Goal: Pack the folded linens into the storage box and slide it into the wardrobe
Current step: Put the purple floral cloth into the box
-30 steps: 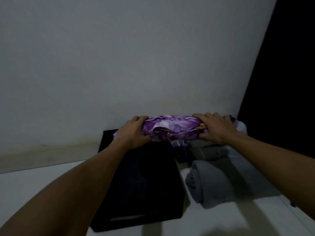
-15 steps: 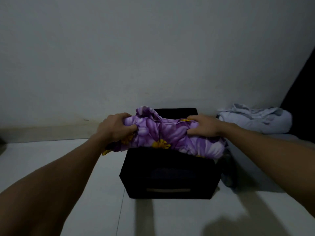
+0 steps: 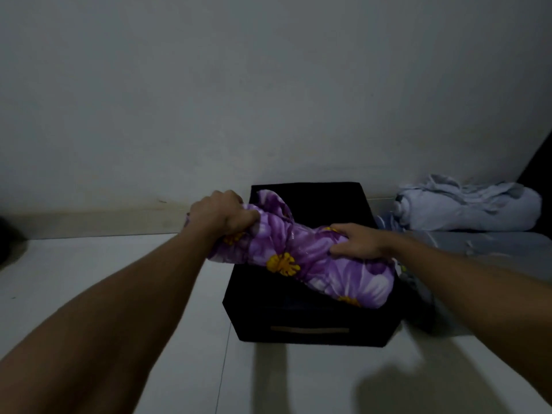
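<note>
Linen position: the purple floral-print folded cloth bundle lies across the open top of the black fabric storage box at centre frame, not yet seated inside. Its long axis runs diagonally, from the upper-left rim down to the lower-right corner. My left hand is clenched on the upper-left end, which overhangs the left rim. My right hand presses on the middle of the bundle, fingers curled over its top. I judge the left end to be the higher one; the lower-right end already sags into the opening. The next move therefore turns on the left hand: swing that end right and down, inside the rim. A pale grey rolled cloth waits at right of frame, apart from the box, on the white floor. No wardrobe can be identified with certainty.
</note>
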